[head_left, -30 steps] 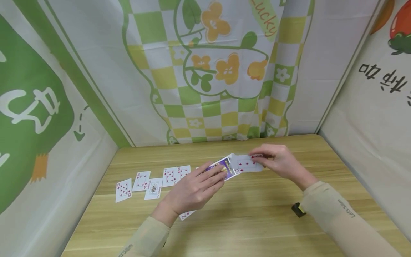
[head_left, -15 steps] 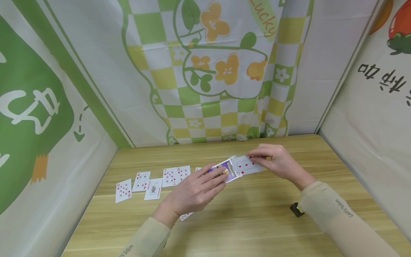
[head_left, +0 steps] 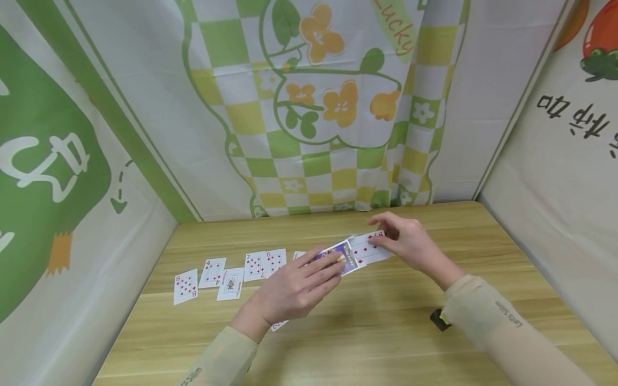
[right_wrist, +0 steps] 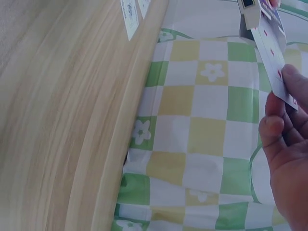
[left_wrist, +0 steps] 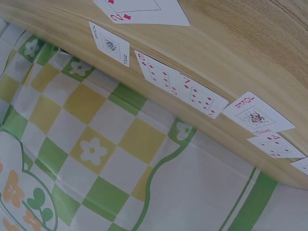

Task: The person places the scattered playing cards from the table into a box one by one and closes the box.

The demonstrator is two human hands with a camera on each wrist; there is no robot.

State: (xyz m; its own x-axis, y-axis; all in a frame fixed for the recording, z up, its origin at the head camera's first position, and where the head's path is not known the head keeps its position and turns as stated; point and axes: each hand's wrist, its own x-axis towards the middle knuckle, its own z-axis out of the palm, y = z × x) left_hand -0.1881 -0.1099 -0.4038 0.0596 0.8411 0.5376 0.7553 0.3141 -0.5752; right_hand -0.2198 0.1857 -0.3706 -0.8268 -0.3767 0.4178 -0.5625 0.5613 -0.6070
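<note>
My left hand holds a purple and white playing-card box, fingers laid across its face and the thumb hidden. The box's flap end points right. In my right hand, a diamond playing card is pinched between thumb and fingers, its other end inside the box mouth. The right wrist view shows the same card running from the box to my right hand. Beneath my left forearm a two of diamonds is mostly covered; the left wrist view shows it more fully.
Several cards lie face up on the wooden table: an eight, a four, a joker, a seven and a six. Another joker shows in the left wrist view. A small black object lies near my right sleeve.
My right hand has moved left toward the box, and less of the diamond card shows outside it. My left hand has barely moved. The cards on the table lie as before.
</note>
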